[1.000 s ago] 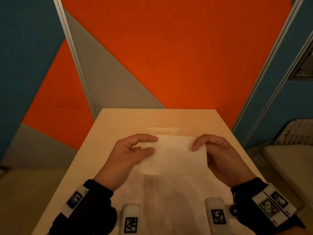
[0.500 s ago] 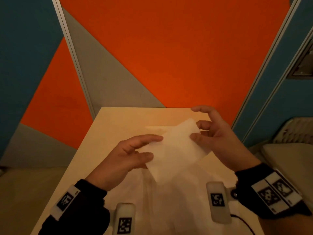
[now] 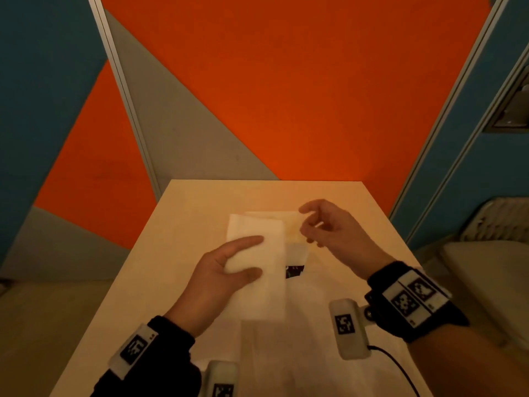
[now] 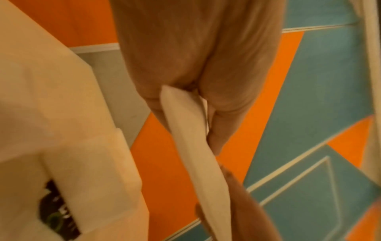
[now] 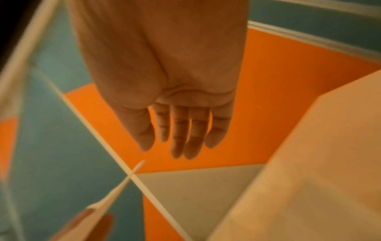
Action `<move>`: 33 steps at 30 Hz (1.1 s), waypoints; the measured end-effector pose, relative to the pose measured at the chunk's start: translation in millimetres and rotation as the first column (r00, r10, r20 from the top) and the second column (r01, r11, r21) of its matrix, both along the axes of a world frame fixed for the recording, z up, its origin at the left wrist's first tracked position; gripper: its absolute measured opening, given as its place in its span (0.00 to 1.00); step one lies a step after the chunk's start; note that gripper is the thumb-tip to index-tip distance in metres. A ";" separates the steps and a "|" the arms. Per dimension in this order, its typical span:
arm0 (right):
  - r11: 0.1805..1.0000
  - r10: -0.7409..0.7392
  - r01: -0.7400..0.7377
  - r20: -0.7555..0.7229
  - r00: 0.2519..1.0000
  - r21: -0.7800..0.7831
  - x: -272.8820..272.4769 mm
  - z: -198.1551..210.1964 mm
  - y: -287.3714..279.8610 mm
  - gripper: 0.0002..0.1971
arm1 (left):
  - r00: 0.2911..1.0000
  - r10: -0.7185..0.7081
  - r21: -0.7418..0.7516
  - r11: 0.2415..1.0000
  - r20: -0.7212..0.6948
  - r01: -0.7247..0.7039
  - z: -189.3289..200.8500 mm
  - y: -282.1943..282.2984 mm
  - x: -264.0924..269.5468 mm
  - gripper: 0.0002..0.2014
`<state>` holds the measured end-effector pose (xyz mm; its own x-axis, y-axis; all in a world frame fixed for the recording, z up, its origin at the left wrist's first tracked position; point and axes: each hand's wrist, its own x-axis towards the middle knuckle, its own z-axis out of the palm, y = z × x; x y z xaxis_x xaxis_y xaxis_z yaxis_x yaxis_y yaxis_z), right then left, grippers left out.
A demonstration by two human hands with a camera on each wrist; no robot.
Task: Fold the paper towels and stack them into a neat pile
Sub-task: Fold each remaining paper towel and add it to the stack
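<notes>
My left hand [image 3: 259, 256] grips a white folded paper towel [image 3: 269, 282] between thumb and fingers, holding it lengthwise above the table. The left wrist view shows the same towel [image 4: 198, 154] edge-on, pinched in that hand [image 4: 189, 135]. My right hand [image 3: 305, 222] hovers just right of the towel with relaxed fingers and holds nothing; in the right wrist view its fingers [image 5: 181, 130] hang straight. A low pile of folded towels [image 3: 296, 250] lies on the table behind the held one, partly hidden by it.
The light wooden table [image 3: 177, 253] stands against an orange, grey and blue wall. Flat unfolded towels [image 3: 286, 353] cover its near part. A small dark printed item [image 3: 294, 272] peeks out under the pile. A pale seat [image 3: 486, 267] stands to the right.
My right hand has let go of the towel and drawn off to the right. The left hand alone now holds it, turned lengthwise and moved toward the pile.
</notes>
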<state>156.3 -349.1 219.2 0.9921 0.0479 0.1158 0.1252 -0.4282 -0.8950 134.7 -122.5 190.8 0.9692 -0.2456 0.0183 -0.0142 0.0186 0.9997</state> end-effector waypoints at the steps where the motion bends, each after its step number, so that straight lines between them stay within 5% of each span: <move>1: 0.997 -0.055 0.053 -0.027 0.998 -0.054 2.0 -18.7 -6.1 0.09 | 0.998 0.049 0.004 0.999 -0.027 -0.049 -8.0 6.7 1.3 0.23; 7: 0.896 -0.066 -0.093 -0.340 0.938 -0.433 -9.5 -120.3 -32.7 0.23 | 0.982 0.150 0.201 0.972 -0.114 -0.125 -56.2 41.8 2.9 0.24; 14: 0.718 0.020 -0.406 -0.567 0.824 -0.565 -28.5 -168.9 -35.0 0.52 | 0.967 0.125 0.355 0.934 -0.222 -0.039 -93.4 58.1 2.6 0.24; 27: 0.689 0.013 -0.403 -0.545 0.838 -0.603 -31.3 -176.6 -38.2 0.37 | 0.990 0.092 0.505 0.863 -0.104 -0.027 -102.9 61.6 12.8 0.31; 30: 0.674 0.010 -0.398 -0.531 0.847 -0.622 -32.3 -177.9 -37.5 0.34 | 0.997 0.071 0.661 0.750 -0.039 -0.027 -100.9 59.5 12.3 0.31; 33: 0.667 0.008 -0.396 -0.526 0.850 -0.631 -32.6 -178.7 -37.2 0.33 | 0.996 0.033 0.846 0.526 0.088 -0.092 -96.5 54.7 9.7 0.36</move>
